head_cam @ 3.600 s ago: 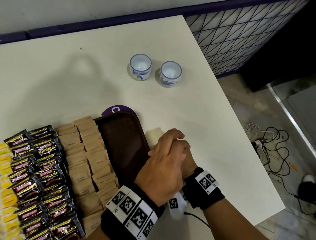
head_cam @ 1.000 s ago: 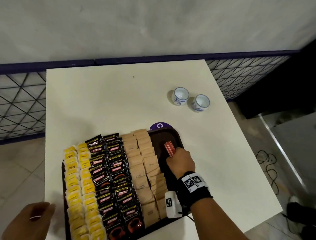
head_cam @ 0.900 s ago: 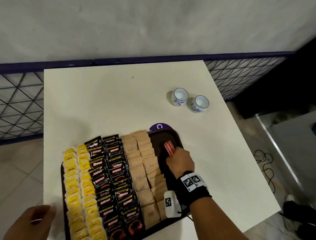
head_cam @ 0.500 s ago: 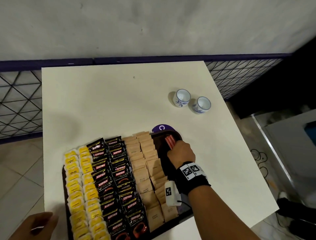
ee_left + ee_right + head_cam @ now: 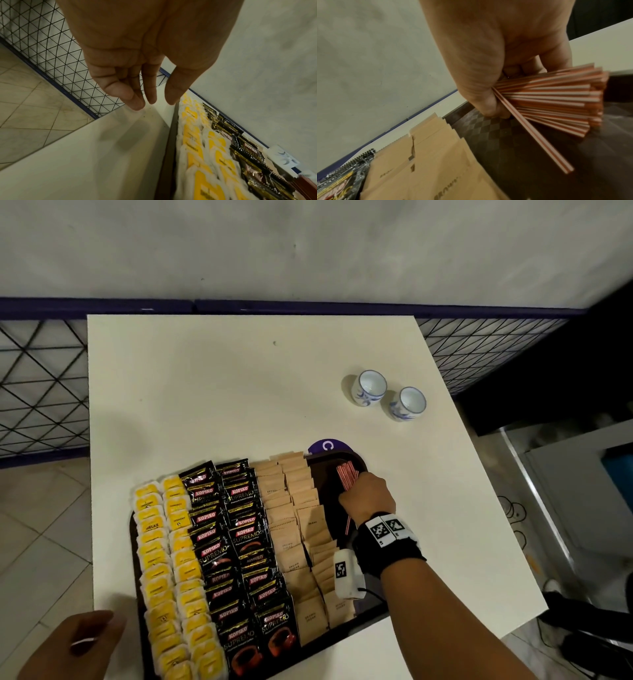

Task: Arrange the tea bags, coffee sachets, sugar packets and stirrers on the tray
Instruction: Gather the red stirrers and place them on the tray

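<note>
A dark brown tray (image 5: 359,465) holds rows of yellow tea bags (image 5: 164,559), black coffee sachets (image 5: 239,542) and tan sugar packets (image 5: 298,529). My right hand (image 5: 364,494) grips a bundle of red-and-white striped stirrers (image 5: 346,475) over the tray's bare right strip; in the right wrist view the stirrers (image 5: 547,100) fan out from my right hand (image 5: 496,94) just above the tray floor (image 5: 530,155). My left hand (image 5: 73,645) hovers at the table's near left corner, and in the left wrist view the left hand (image 5: 147,83) hangs with relaxed fingers, holding nothing.
Two blue-and-white cups (image 5: 371,387) (image 5: 407,402) stand on the white table (image 5: 222,392) at the far right. A purple disc (image 5: 325,446) peeks out behind the tray. A mesh fence (image 5: 37,385) and wall bound the table; tiled floor lies left.
Both hands were clasped together beside the tray 3.6 s ago. Since then the left hand has drawn back to the near left, and the right hand has carried the stirrers slightly farther along the tray.
</note>
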A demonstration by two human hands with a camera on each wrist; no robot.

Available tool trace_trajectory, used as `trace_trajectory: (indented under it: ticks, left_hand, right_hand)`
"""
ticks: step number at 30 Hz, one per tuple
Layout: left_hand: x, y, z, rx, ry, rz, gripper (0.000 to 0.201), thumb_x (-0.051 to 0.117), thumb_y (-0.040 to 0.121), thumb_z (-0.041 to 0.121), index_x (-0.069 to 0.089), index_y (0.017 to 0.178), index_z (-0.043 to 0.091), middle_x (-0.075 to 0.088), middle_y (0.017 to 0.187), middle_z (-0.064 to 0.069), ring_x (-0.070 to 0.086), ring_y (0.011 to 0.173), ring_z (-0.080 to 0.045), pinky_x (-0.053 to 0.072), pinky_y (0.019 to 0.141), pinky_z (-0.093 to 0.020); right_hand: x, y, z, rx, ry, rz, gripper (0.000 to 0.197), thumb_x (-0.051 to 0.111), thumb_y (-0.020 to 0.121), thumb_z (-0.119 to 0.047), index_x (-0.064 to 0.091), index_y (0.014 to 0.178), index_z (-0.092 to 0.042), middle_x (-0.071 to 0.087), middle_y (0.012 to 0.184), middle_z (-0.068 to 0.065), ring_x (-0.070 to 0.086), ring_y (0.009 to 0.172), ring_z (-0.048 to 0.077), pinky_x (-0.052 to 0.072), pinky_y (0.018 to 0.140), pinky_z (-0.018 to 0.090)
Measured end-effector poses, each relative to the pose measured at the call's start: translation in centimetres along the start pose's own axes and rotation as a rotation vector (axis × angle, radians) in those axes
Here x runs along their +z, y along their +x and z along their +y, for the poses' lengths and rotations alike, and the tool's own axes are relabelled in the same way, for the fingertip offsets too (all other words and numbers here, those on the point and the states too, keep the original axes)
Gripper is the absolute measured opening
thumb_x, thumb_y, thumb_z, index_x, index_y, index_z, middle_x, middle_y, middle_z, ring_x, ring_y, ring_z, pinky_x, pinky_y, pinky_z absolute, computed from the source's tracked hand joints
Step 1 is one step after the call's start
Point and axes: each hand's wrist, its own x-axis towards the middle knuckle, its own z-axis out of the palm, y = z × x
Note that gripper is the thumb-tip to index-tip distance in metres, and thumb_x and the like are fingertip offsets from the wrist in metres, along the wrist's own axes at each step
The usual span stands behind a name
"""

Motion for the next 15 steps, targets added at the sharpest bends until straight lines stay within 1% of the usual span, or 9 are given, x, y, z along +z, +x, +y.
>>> trace_trajectory:
  ticks: [2, 4, 7, 11, 15]
  left_hand:
    - [-0.1, 0.0, -0.2, -0.031, 0.017, -0.006, 0.022, 0.078, 0.078, 0.009, 0.061, 0.079, 0.023, 0.065, 0.084, -0.012, 0.061, 0.080, -0.034, 0.050, 0.089, -0.055]
    - [-0.2, 0.0, -0.3, -0.066, 0.045, -0.014, 0.021, 0.079, 0.079, 0.015, 0.061, 0.079, 0.026, 0.065, 0.085, -0.009, 0.061, 0.082, -0.034, 0.049, 0.091, -0.057]
    - [-0.2, 0.0, -0.4, -0.098, 0.064, -0.018, 0.020, 0.079, 0.079, 0.019, 0.061, 0.079, 0.027, 0.065, 0.086, -0.008, 0.061, 0.085, -0.034, 0.048, 0.093, -0.057]
    - [-0.4, -0.1, -0.6, -0.097, 0.064, -0.037, 0.019, 0.079, 0.079, 0.020, 0.062, 0.080, 0.028, 0.067, 0.087, -0.007, 0.062, 0.083, -0.032, 0.048, 0.093, -0.057]
    - [-0.7, -0.1, -0.5, -0.113, 0.052, -0.052, 0.015, 0.078, 0.081, 0.023, 0.063, 0.081, 0.027, 0.066, 0.087, -0.004, 0.062, 0.083, -0.031, 0.048, 0.094, -0.056]
  right_hand:
    - [-0.1, 0.1, 0.0, -0.018, -0.013, 0.001, 0.032, 0.064, 0.086, -0.022, 0.061, 0.115, -0.009, 0.067, 0.112, 0.012, 0.067, 0.100, 0.032, 0.054, 0.080, 0.035]
    - [-0.1, 0.1, 0.1, -0.038, -0.021, 0.003, 0.031, 0.064, 0.086, -0.023, 0.062, 0.113, -0.009, 0.068, 0.110, 0.012, 0.067, 0.098, 0.032, 0.054, 0.078, 0.035]
    - [0.1, 0.0, 0.3, -0.054, -0.021, 0.013, 0.033, 0.065, 0.086, -0.027, 0.061, 0.114, -0.008, 0.068, 0.110, 0.012, 0.067, 0.096, 0.031, 0.055, 0.077, 0.035]
    - [0.6, -0.2, 0.8, -0.064, -0.022, 0.029, 0.039, 0.067, 0.087, -0.034, 0.059, 0.117, -0.010, 0.066, 0.112, 0.011, 0.066, 0.098, 0.031, 0.049, 0.073, 0.032]
    - [1.0, -0.5, 1.2, -0.081, -0.014, 0.052, 0.049, 0.069, 0.086, -0.044, 0.057, 0.120, -0.011, 0.064, 0.113, 0.010, 0.066, 0.099, 0.030, 0.053, 0.080, 0.037]
